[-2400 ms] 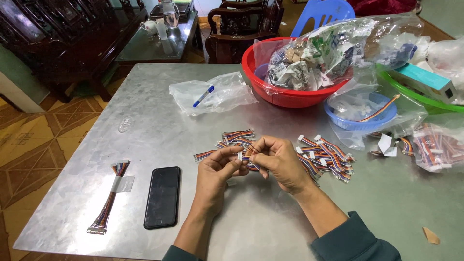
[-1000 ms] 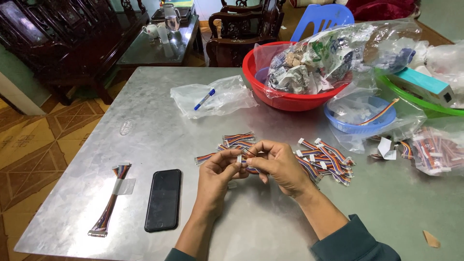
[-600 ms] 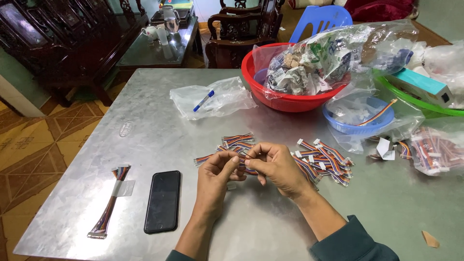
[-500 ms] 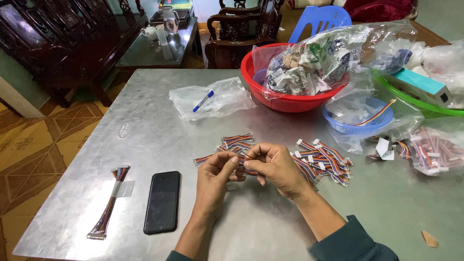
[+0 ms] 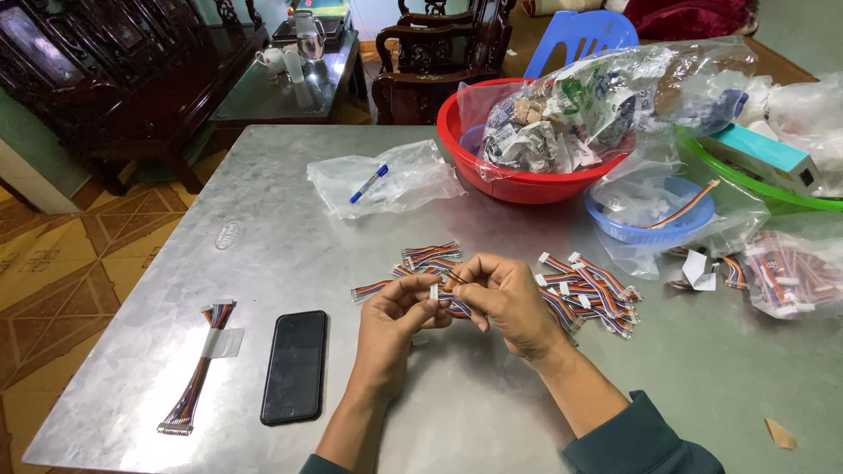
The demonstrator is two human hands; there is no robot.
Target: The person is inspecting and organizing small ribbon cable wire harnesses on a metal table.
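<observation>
Nearest the camera, the person's left hand (image 5: 392, 326) and right hand (image 5: 502, 297) meet over the middle of the metal table (image 5: 492, 412), both pinched shut on one short multicoloured ribbon cable (image 5: 443, 294). The left fingers grip its small white connector; the right fingers close on the wire strands just beside it.

The cable looks very light and limp, so it would droop if held at one end. The thin wires seem easy to kink or pull out of the plug, and the hard white connector looks like the safest place to hold, with the other hand taking the strands close behind it.

At 9 o'clock from the hands lies a black phone (image 5: 295, 366), and further left a taped bundle of longer wires (image 5: 198, 387). At 3 o'clock, just beside the right hand, sits a loose pile of similar cables (image 5: 588, 294), with a few more (image 5: 428, 256) at 12 o'clock.

Further out, at 11 o'clock, a clear bag holding a blue pen (image 5: 386, 178) rests on the table. At 1 o'clock stands a red basin (image 5: 518, 186) stuffed with bagged scraps, and at 2 o'clock a blue bowl (image 5: 645, 230).
</observation>
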